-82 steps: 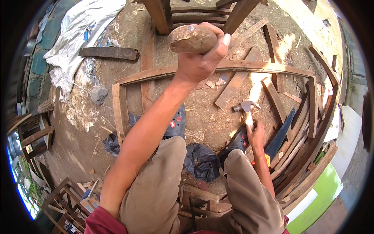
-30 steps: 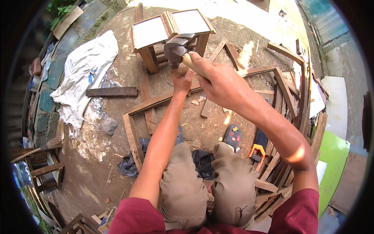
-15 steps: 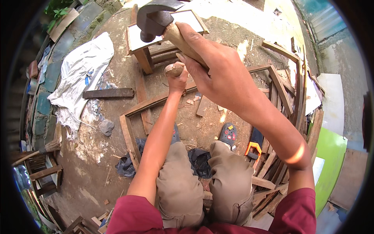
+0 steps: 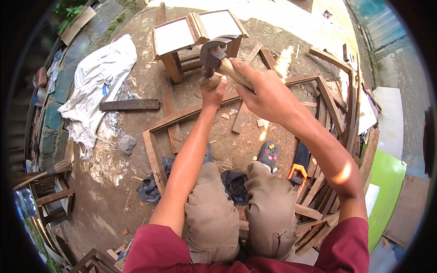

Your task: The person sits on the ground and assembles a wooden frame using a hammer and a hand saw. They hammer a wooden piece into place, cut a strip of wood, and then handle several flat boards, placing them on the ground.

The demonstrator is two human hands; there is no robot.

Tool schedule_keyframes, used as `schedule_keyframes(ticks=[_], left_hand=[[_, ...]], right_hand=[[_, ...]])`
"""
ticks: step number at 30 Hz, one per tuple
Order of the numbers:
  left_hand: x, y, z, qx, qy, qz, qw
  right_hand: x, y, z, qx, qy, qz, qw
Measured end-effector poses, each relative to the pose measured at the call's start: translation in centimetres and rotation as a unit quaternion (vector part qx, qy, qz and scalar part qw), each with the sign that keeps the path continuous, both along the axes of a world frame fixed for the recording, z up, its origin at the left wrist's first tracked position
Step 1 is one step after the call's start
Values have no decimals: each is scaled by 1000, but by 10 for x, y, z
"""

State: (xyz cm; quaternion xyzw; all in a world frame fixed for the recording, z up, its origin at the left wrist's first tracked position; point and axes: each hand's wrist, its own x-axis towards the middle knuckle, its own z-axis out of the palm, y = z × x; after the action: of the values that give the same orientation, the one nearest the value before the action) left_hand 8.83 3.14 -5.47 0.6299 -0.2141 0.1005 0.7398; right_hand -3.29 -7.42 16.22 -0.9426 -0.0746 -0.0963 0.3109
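Observation:
My right hand (image 4: 271, 95) grips the wooden handle of a claw hammer (image 4: 213, 58), whose dark head is down at the butt of a wooden-handled chisel (image 4: 209, 83). Closed around that chisel is my left hand (image 4: 214, 95), held over the far rail of a wooden frame (image 4: 193, 113). Only the rounded end of the chisel's handle shows; its blade is hidden below my fist. The frame lies in front of my legs, and small wood chips are scattered inside it.
A low wooden stand with white panels (image 4: 175, 35) is just beyond my hands. An orange-handled saw (image 4: 298, 170) lies by my right foot, beside stacked timber (image 4: 318, 200). White cloth (image 4: 98, 77), a dark wood strip (image 4: 129, 105) and a stone (image 4: 127, 145) lie at left.
The hammer has come down from above my left hand to the chisel's butt, my right hand lowering with it. My left hand stays around the chisel; the view has shifted slightly.

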Motion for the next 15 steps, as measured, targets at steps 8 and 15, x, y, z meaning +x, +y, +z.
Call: schedule_keyframes(ticks=[8, 15], left_hand=[[-1, -7, -10, -2, 21, 2, 1000], [3, -1, -16, -17, 60, 1, 998]], right_hand=[[-1, 2, -11, 21, -23, -29, 999], [-1, 12, -4, 25, -120, -14, 992]])
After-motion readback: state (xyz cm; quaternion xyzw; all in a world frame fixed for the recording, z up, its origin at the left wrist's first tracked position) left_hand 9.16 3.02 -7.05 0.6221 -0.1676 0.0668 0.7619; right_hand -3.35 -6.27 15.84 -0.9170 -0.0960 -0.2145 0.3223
